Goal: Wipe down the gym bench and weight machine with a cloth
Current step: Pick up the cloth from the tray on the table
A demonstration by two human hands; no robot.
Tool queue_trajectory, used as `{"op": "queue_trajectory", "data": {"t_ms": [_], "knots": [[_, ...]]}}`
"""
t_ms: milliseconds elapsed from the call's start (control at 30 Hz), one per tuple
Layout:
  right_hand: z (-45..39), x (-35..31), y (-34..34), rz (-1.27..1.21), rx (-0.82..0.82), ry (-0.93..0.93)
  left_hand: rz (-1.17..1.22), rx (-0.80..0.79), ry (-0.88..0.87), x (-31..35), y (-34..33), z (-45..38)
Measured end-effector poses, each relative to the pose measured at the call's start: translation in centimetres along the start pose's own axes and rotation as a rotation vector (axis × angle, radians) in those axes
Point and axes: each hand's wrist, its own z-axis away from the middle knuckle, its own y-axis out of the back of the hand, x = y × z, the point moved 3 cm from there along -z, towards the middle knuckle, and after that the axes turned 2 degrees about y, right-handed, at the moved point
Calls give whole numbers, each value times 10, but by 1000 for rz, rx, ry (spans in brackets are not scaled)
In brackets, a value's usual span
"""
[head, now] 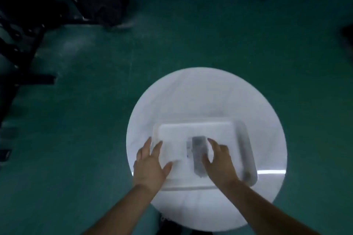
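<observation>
Both hands are over the tray (246, 149) on the round table (206, 93), and I read them as apart from each other with a gap of tray between. My left hand (150, 166) lies at the tray's near-left corner, fingers spread and fairly straight, thumb resting on its surface. My right hand (219, 160) has its fingers curved beside a grey strip (198, 155) at the tray's middle; whether it pinches that strip or only nears it, I cannot tell through the blur. I judge the strip to be the folded cloth, though it could be a label or something else. The bench and weight machine have not been reached: only dark frames (28, 49) show at the far left, well apart from the table, and I cannot say which piece they are. I judge the step in hand to be picking up the cloth. To do it well, I would steady the tray with the left hand and lift with the right fingertips under 1 edge, so the tray does not slide on the slick top. That top looks smooth, white and faintly marbled, glaring under the light. The tray is a pale rounded rectangle with a raised rim, likely plastic. Underfoot, the floor (210, 34) is matte green and scuffed.
</observation>
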Motion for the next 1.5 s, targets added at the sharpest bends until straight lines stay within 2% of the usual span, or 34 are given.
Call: {"op": "queue_trajectory", "data": {"t_ms": [133,333,567,733,900,967,1133,1300,1500], "knots": [[-19,7,-23,-18,20,-80,18,24,63,-6,-28,-19],[-15,26,-58,44,212,-44,22,117,119,-10,-64,-24],[-18,32,-72,45,190,-28,-18,185,128,-11,-72,-27],[-30,33,-67,70,73,-65,-3,127,130,-11,-69,-27],[-34,28,-40,54,-80,-35,179,-99,145,-11,-47,-24],[-27,27,-28,44,-134,-25,165,-141,147,-12,-34,-15],[5,10,10,30,-160,17,40,-157,104,-9,5,27],[44,-14,38,23,-209,21,-3,-200,144,-15,33,89],[89,-51,57,40,-306,154,-77,-128,211,-32,67,167]]}}
